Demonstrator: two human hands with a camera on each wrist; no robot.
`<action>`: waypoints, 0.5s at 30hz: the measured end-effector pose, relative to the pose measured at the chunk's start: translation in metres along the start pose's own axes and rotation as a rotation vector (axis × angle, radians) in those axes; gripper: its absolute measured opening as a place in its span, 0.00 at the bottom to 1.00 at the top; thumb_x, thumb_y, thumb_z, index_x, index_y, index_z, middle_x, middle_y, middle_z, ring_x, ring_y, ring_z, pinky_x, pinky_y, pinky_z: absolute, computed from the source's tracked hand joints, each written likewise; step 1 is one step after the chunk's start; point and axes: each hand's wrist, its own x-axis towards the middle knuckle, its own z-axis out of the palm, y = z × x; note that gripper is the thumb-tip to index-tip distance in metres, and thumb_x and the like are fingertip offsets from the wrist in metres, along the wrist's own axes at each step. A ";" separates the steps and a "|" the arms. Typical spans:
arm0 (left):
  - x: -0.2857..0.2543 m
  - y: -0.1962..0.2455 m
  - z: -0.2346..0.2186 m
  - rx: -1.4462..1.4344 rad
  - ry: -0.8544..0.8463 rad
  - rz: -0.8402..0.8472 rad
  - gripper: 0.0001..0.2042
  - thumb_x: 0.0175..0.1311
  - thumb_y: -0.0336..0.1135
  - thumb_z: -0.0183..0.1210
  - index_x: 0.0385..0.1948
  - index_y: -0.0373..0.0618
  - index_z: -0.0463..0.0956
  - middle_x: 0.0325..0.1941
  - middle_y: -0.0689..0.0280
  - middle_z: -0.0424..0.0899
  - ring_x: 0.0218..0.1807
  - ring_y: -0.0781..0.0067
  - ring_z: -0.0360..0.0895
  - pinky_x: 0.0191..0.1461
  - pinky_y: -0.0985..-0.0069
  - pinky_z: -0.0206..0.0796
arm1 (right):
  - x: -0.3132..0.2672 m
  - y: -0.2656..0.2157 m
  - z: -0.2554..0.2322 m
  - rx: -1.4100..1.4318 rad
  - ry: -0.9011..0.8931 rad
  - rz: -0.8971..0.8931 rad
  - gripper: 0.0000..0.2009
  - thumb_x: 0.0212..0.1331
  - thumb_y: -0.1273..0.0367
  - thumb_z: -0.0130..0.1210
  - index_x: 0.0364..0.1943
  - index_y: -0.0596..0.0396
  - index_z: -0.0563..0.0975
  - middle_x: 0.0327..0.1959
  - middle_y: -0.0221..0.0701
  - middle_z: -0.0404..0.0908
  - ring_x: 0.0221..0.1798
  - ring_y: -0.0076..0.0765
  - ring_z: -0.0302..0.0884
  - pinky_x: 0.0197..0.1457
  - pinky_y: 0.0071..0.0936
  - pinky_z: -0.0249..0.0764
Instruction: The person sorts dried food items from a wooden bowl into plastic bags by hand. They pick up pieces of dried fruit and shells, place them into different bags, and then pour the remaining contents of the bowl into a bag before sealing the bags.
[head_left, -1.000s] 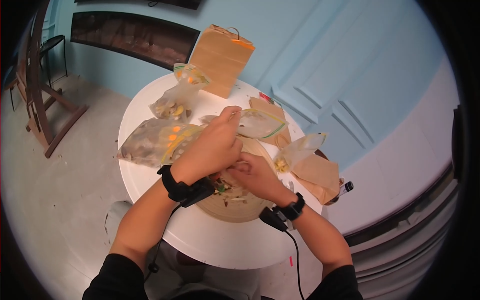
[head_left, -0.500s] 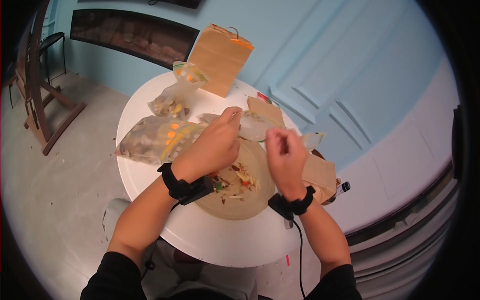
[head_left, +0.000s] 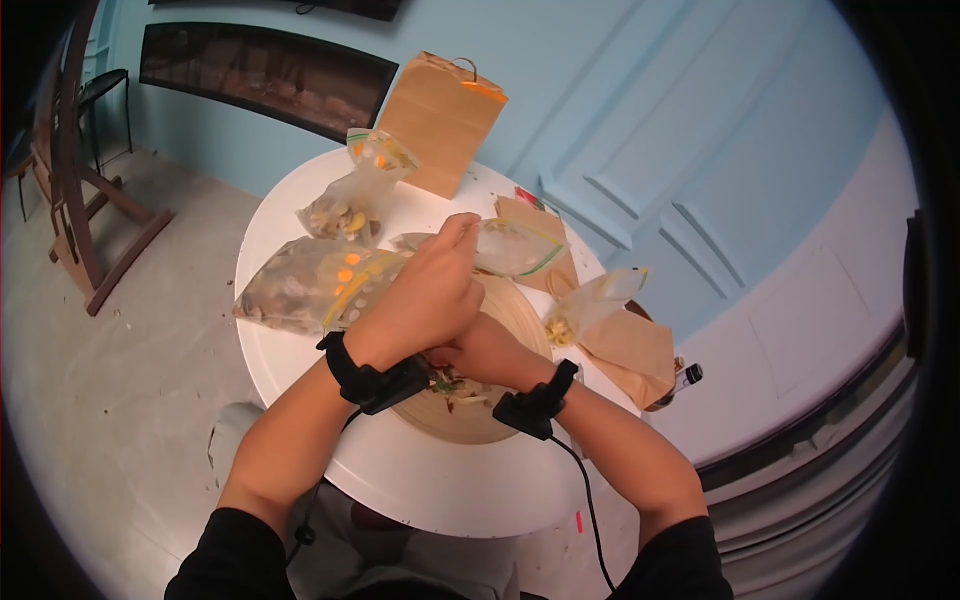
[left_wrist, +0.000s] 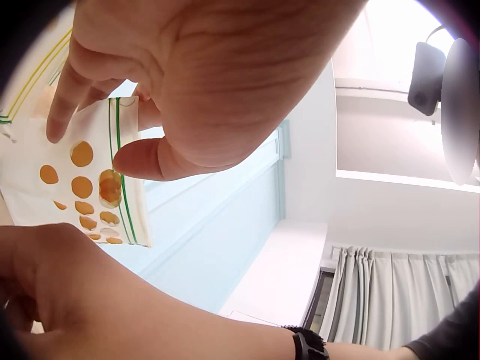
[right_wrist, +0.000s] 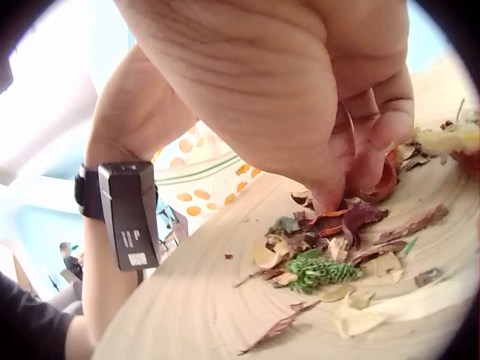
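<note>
My left hand [head_left: 430, 295] holds the opening of a clear zip bag [left_wrist: 64, 180] with orange dots and a green seal. Its thumb lies over the seal in the left wrist view. Beneath both hands is a round wooden plate [head_left: 520, 310] with ring grain. My right hand [right_wrist: 300, 97] reaches down to it, thumb and fingers pinching at reddish dried pieces [right_wrist: 386, 176]. A heap of dried plant bits [right_wrist: 330, 266], dark red, pale and bright green, lies under those fingertips. In the head view the right fingers are hidden behind the left hand.
A filled zip bag [head_left: 290, 285] lies left of the plate, and another [head_left: 345, 205] stands behind it. At the right are a small zip bag [head_left: 600, 300] with yellow pieces and a brown paper packet [head_left: 635, 350]. A tall paper bag [head_left: 440, 120] stands at the white table's [head_left: 470, 490] back.
My right hand lifted off the plate to the right, raised beside the bag, then came back down to the heap behind the left hand. The left hand has kept its hold on the bag.
</note>
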 end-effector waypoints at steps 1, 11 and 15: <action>0.000 0.001 -0.002 -0.002 0.000 0.001 0.27 0.58 0.25 0.50 0.61 0.19 0.64 0.70 0.42 0.64 0.65 0.39 0.70 0.69 0.58 0.63 | -0.002 0.001 -0.004 0.038 -0.038 -0.003 0.11 0.60 0.66 0.62 0.42 0.57 0.84 0.42 0.44 0.86 0.43 0.54 0.83 0.46 0.44 0.77; 0.000 0.005 -0.002 -0.013 -0.009 0.000 0.26 0.57 0.25 0.52 0.60 0.19 0.65 0.69 0.42 0.65 0.63 0.38 0.72 0.69 0.56 0.64 | -0.056 -0.009 -0.039 0.946 0.062 0.379 0.16 0.71 0.69 0.56 0.59 0.59 0.77 0.46 0.28 0.87 0.36 0.17 0.78 0.36 0.16 0.72; -0.001 0.004 0.001 -0.032 0.034 0.062 0.26 0.55 0.23 0.53 0.58 0.17 0.66 0.64 0.38 0.68 0.58 0.35 0.73 0.66 0.55 0.66 | -0.068 -0.002 -0.040 0.928 0.105 0.364 0.15 0.72 0.67 0.57 0.58 0.58 0.78 0.45 0.27 0.87 0.35 0.15 0.77 0.35 0.14 0.71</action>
